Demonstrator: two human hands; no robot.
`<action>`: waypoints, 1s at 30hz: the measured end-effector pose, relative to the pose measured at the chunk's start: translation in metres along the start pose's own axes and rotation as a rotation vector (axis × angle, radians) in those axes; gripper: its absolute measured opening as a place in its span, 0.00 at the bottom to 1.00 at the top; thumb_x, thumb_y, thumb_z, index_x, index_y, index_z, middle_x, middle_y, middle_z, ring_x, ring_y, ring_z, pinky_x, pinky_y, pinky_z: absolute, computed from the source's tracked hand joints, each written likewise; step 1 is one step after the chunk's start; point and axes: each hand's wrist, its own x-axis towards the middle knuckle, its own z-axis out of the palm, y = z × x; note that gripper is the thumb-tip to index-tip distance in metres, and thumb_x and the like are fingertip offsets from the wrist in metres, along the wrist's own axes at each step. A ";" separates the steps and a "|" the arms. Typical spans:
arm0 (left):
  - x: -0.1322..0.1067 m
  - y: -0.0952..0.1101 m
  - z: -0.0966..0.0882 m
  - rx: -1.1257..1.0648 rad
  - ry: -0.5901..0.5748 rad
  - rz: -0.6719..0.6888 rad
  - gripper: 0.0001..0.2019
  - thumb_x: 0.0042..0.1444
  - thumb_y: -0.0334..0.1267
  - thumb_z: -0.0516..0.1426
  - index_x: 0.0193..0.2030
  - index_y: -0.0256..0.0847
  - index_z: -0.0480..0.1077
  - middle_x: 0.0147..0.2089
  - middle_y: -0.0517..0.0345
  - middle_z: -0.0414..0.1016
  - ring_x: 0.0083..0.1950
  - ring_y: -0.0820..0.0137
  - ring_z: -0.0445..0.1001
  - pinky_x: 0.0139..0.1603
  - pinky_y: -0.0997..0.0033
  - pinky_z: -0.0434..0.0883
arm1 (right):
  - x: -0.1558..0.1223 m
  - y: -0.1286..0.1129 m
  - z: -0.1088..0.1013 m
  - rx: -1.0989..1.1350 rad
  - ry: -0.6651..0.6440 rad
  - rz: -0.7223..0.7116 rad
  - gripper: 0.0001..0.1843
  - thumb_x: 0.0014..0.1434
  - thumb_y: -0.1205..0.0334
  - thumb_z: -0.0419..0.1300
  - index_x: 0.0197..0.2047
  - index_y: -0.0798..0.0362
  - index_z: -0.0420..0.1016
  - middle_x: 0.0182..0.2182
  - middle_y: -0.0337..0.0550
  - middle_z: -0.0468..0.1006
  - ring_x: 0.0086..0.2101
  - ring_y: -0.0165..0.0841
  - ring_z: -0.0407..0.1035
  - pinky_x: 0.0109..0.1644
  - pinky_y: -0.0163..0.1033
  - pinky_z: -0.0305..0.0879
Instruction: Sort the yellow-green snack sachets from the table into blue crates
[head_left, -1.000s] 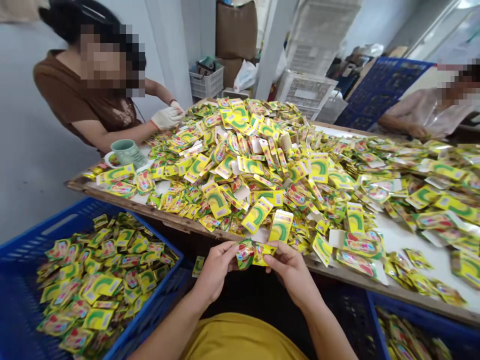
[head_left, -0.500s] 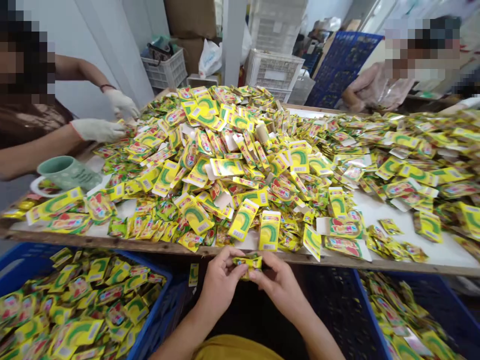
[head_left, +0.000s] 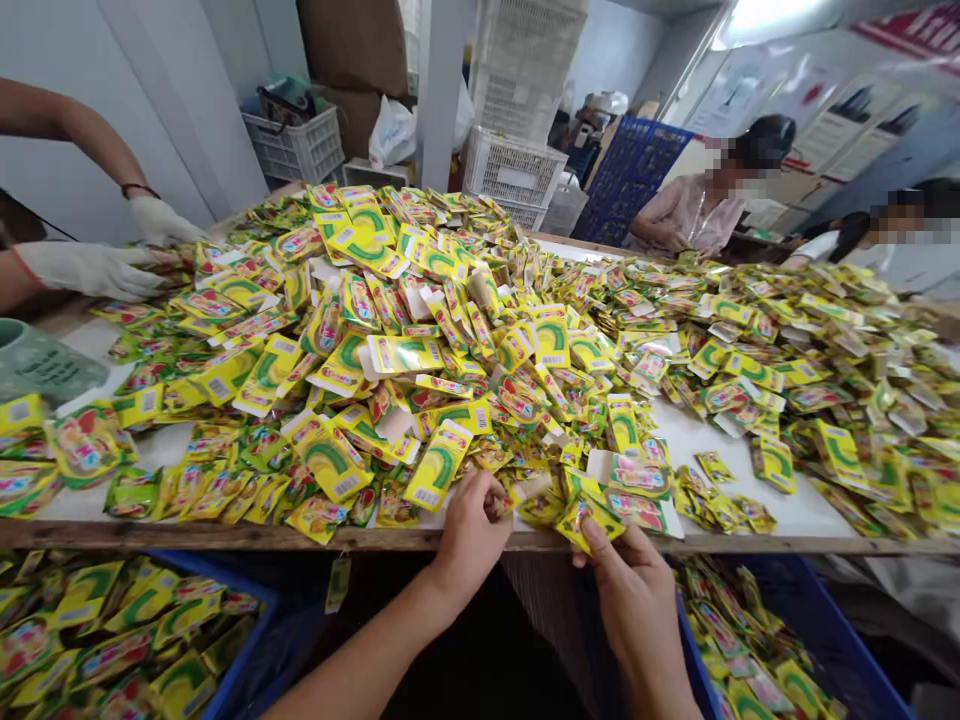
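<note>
My right hand point(head_left: 637, 585) pinches a small yellow sachet point(head_left: 585, 520) between thumb and fingers, just over the table's front edge. To its left, my left hand point(head_left: 476, 535) reaches onto the table with its fingers curled in among small packets at the foot of the pile; what they hold, if anything, is hidden. Yellow and green printed card boxes point(head_left: 439, 465) lie right behind the left hand, some with white flaps open. Beside the right hand lie a flat pink-fronted box point(head_left: 634, 475) and several loose yellow sachets point(head_left: 720, 505).
A co-worker's gloved hands point(head_left: 90, 268) work at the pile's left side, near a green cup point(head_left: 45, 365). Blue crates full of boxes stand below the table, left point(head_left: 259, 610) and right point(head_left: 840, 630). Two people sit across the table. White crates point(head_left: 517, 170) are stacked behind.
My hands have parted from holding one yellow packet together. The left has moved forward to the pile; the right is farther right with a sachet. The view has turned rightward.
</note>
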 end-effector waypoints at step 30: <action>-0.008 0.024 -0.013 0.757 0.179 0.154 0.09 0.55 0.32 0.55 0.43 0.39 0.65 0.41 0.50 0.66 0.45 0.57 0.63 0.45 0.58 0.61 | 0.017 -0.019 0.037 -0.450 -0.237 -0.358 0.08 0.56 0.57 0.61 0.37 0.51 0.78 0.30 0.42 0.76 0.32 0.35 0.68 0.38 0.39 0.65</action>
